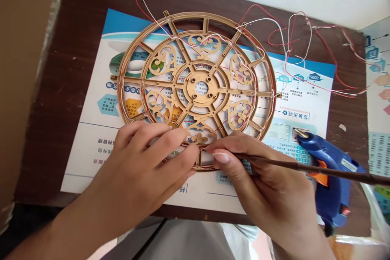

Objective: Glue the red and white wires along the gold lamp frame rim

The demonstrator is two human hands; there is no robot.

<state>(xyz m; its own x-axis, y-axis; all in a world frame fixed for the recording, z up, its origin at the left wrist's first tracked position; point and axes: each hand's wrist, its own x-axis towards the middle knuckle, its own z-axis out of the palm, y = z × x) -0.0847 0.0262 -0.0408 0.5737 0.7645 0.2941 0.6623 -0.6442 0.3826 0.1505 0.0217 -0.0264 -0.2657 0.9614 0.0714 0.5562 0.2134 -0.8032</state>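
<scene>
A round gold frame (201, 65) with spokes, scrollwork and red and white wires along its rings lies on a printed sheet (88, 138). My left hand (146, 166) rests over the frame's lower left edge, fingers bent and slightly apart, their tips partly hidden. Between the thumb and fingers of my right hand (258, 178) is a thin dark brown stick (292, 165). The stick's tip reaches the frame's lower rim, close to my left fingertips, and its thick end runs off to the right.
A blue glue gun (332, 178) with an orange trigger lies right of my right hand. Loose red and white wires (292, 36) trail across the dark table (76, 61) at the top right. A white wall stands behind.
</scene>
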